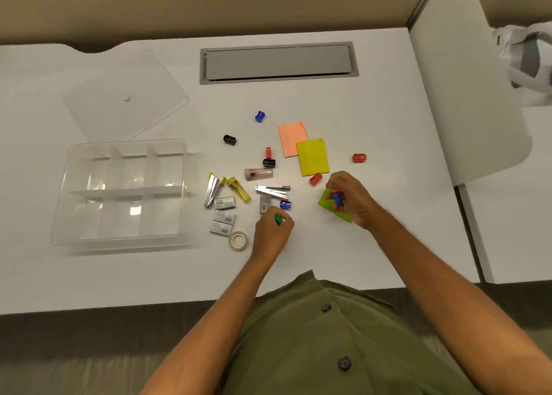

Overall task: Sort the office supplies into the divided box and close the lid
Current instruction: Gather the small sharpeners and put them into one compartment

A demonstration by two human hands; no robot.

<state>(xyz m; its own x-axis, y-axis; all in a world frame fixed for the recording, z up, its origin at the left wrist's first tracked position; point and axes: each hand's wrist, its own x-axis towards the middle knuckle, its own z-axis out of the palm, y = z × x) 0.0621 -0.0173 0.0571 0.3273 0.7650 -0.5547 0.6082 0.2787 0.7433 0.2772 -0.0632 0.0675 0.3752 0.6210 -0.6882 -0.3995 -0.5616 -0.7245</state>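
Observation:
The clear divided box (122,148) stands empty at the left of the white desk, its clear lid (125,96) lying flat behind it. Small sharpeners, staplers, staple boxes, sticky notes and a tape roll lie scattered in the middle. My left hand (270,235) is closed around a green sharpener (278,219), just below a blue sharpener (285,204) on the desk. My right hand (351,199) pinches a blue sharpener (337,199) together with a red piece, above a green sticky pad (328,208).
Orange (291,138) and yellow (312,156) sticky pads, red sharpeners (315,179) (359,157), a black one (229,139), staplers (212,190) (273,189), staple boxes (222,220) and a tape roll (238,240) lie around. A grey cable hatch (279,63) sits at the back.

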